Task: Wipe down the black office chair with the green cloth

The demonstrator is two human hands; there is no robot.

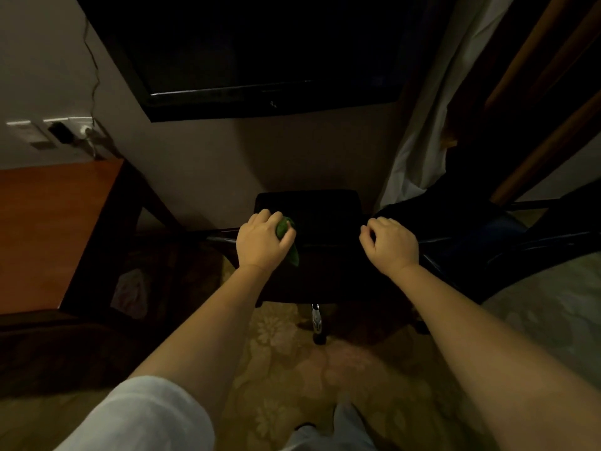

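Though dim, apparently one chair (325, 216), one cloth (283, 226).

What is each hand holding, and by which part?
Left hand grips the green cloth, bunched in its fingers. Right hand lies curled at the black office chair's edge; a hold cannot be told.

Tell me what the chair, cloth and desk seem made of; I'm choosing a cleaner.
Black office chair: dark matte upholstery, too dim to tell which. Green cloth: soft fabric, crumpled in the left hand. Desk: reddish-brown wood or veneer, smooth with slight sheen.
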